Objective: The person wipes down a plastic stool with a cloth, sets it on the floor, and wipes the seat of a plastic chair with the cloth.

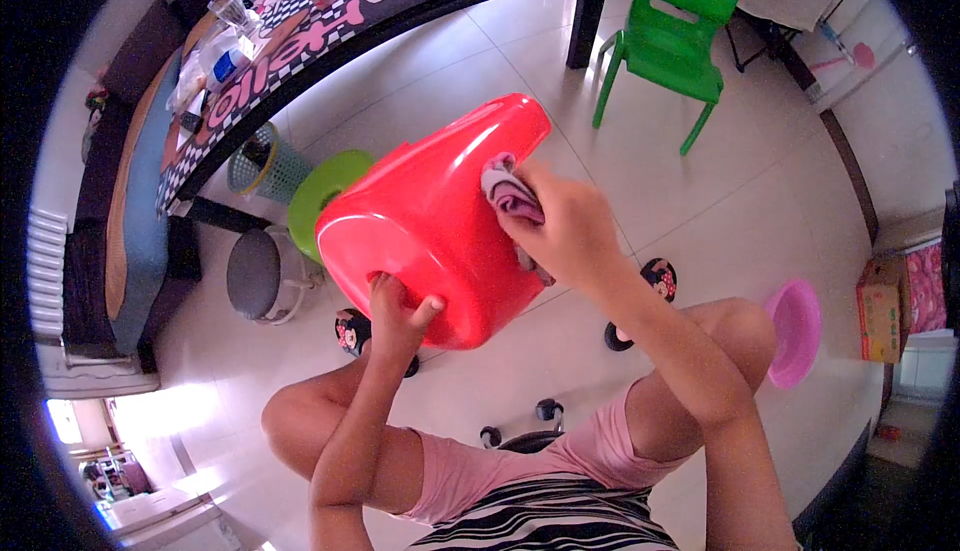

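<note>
One red plastic piece (430, 211), held up over the tiled floor (720, 201), just beyond the spread knees and slightly nearer to the left one. Slanted along its long axis: running from a broad, rounded end at lower left up to a narrower, curved end at upper right, aimed toward the gap between the patterned table (370, 43) and the green chair (672, 63). Turned with a smooth, glossy side to the camera, and with the underside out of sight.

Overlapping in view, along the left edge, a round green item (316, 199), with a grey stool (252, 273) just beside that. Bounded farther out by the table's front edge, well clear of it in view. Most open to the right, across bare tiles as far as the pink basin (800, 331).

Gripped low by the left hand (396, 321), with fingers hooked into a hole in the broad end and a thumb laid outside. Met on the right side by the right hand (570, 226), closed around a bunched pink-and-white cloth (512, 193), seemingly pressed against the red wall. Partly hidden below those fingers, more cloth.
</note>
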`<state>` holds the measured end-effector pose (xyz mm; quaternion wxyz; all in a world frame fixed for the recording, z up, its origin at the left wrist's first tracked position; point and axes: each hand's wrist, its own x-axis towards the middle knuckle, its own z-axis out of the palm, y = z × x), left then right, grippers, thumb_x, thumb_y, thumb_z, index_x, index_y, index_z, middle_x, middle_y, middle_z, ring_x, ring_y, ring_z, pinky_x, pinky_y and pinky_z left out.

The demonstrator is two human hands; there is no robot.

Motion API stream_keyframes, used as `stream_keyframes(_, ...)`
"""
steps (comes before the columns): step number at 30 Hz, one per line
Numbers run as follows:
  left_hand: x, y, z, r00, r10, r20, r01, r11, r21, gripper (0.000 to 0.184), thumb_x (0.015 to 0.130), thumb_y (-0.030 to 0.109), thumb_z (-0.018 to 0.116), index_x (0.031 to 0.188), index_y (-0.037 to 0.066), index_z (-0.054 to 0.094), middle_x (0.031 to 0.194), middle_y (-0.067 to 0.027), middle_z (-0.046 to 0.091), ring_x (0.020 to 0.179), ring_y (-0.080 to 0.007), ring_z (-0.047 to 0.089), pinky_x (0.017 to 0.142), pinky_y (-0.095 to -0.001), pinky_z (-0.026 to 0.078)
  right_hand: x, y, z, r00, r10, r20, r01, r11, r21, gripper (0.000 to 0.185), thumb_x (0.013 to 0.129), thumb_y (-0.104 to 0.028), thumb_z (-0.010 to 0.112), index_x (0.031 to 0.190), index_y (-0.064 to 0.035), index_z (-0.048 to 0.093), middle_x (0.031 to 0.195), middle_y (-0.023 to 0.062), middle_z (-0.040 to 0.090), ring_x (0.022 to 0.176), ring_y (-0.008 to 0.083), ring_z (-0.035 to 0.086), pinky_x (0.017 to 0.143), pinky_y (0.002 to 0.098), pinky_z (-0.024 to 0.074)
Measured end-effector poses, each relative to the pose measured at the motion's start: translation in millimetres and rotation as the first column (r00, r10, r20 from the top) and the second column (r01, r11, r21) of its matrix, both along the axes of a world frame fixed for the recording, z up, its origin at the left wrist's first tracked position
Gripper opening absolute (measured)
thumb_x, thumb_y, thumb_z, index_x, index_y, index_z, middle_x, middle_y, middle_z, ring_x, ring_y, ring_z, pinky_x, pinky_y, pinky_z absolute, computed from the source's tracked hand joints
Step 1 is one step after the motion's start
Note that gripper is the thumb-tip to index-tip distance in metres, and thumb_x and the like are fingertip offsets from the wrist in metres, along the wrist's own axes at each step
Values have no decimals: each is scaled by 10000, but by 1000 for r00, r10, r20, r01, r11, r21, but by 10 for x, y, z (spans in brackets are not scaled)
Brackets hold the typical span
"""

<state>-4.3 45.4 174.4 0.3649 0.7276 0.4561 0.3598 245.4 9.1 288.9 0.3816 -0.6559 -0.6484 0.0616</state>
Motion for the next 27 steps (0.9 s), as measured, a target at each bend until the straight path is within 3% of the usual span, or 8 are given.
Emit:
stream_keyframes(5,4,-2,12,998,-11,-60,12,1000,26,827,616,678,700,943,-74,593,981,-250,593,985,-439,532,884,-504,390,-246,-193,182,992,124,1,-124,992,21,339,715,-186,735,972,-54,558,734,152,626,681,348,633,599,422,486)
stream_keyframes(9,42,-10,33,998,-26,-61,29,999,36,836,593,679,709,930,-77,593,956,-247,591,965,-440,535,877,-507,392,-253,-229,160,979,203,4,-203,978,43,423,754,-308,720,1019,-56,508,706,130,632,650,336,642,577,445,484)
stream_keyframes(12,46,-15,104,988,-21,-153,35,995,89,834,595,679,707,923,-79,594,955,-249,595,965,-434,539,874,-504,396,-254,-216,125,987,162,-23,-161,986,45,408,756,-299,719,1014,-59,514,707,131,631,656,337,644,585,453,490)
stream_keyframes(15,54,-11,186,972,-31,-233,65,988,137,816,617,673,699,911,-80,590,947,-246,595,954,-436,538,861,-501,402,-247,-209,144,989,117,-93,-119,993,-17,306,729,-194,735,950,-61,570,753,150,633,687,341,638,597,412,493)
stream_keyframes(18,41,-5,129,981,-39,-189,59,993,100,790,652,657,692,906,-83,585,948,-249,593,954,-438,537,855,-498,402,-201,-158,90,994,75,-84,-74,997,13,303,761,-233,728,965,-64,580,773,157,642,695,348,639,600,412,501)
stream_keyframes(21,81,-10,44,999,-48,11,47,998,28,762,684,637,687,925,-80,587,961,-248,592,966,-435,532,863,-494,396,-85,-54,35,1000,-9,12,9,999,33,293,788,-267,712,962,-68,585,766,163,643,696,351,638,596,416,503)
stream_keyframes(27,22,-24,48,997,-33,-74,32,999,-18,750,701,623,683,969,-71,590,983,-246,593,988,-426,523,873,-489,388,115,90,-158,986,-106,133,110,994,-25,335,790,-311,687,1005,-71,596,705,150,654,645,328,656,581,443,511)
